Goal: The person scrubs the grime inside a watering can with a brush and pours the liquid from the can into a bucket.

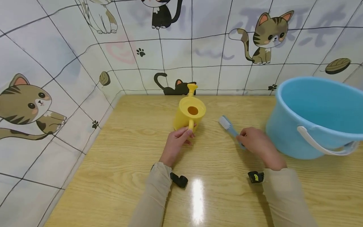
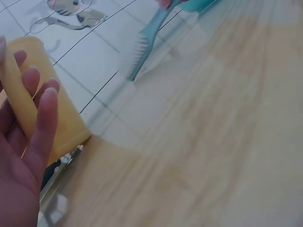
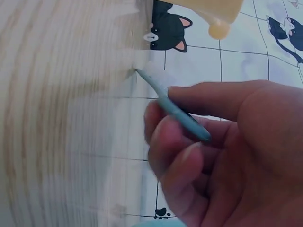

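Note:
By its handle, my left hand [image 1: 177, 140] holds a small yellow watering can [image 1: 184, 114], its spout towards the back wall. In the left wrist view the fingers [image 2: 46, 113] curl around the can's handle [image 2: 19, 92]. My right hand [image 1: 256, 143] pinches the handle end of a blue brush [image 1: 233, 130] with white bristles; its head points away, up and left. The right wrist view has the brush [image 3: 182, 120] between thumb and fingers. Whether the brush head touches the table is hard to tell.
A large light-blue bucket [image 1: 300, 126] with a white handle [image 1: 320, 145] stands right of my right hand. The wooden table [image 1: 127, 157] meets a wall [image 1: 210, 63] covered with cat drawings at the back and left.

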Available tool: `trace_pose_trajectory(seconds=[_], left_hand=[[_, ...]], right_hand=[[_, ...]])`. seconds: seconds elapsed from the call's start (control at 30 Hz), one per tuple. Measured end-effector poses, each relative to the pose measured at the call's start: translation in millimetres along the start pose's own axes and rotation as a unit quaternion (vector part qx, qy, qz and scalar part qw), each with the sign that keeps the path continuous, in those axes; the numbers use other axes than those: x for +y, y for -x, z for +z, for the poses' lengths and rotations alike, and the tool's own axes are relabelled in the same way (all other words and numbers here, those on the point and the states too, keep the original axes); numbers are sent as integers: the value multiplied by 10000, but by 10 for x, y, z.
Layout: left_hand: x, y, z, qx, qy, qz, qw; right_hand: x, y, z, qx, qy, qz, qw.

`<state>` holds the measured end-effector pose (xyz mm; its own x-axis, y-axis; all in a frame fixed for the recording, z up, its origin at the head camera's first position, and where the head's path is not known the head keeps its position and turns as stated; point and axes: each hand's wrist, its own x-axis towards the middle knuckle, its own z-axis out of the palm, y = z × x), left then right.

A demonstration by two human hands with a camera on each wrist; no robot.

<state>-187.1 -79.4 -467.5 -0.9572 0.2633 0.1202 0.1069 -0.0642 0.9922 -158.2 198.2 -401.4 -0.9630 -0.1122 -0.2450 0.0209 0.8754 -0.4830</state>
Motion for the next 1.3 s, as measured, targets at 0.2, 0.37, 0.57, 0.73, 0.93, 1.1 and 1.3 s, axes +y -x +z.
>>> trace_pose_trajectory(seconds=[0.2,0.37,0.57,0.73,0.93,1.1,1.3], left_hand=[[22,24,49,12,-224,-23,9997],[7,38,66,-127,-461,-85,9988],[-9,40,73,-189,-666,-90,9976],[14,38,72,-284,-653,-137,9974],[195,98,104,-281,-596,-127,9977],[286,126,122,-244,-815,143,9963],[171,81,84,-375,-1110,306,9926]], right_hand=[[-1,1,-38,536,7,-127,9985],[8,18,-54,807,-8,-110,9967],[14,23,-62,485,23,50,9988],[15,20,-71,496,135,-84,9986],[16,44,-84,655,54,-350,9972],[11,40,-87,1182,31,-699,9905],[-29,33,-110,1941,-1,-1247,9730]])
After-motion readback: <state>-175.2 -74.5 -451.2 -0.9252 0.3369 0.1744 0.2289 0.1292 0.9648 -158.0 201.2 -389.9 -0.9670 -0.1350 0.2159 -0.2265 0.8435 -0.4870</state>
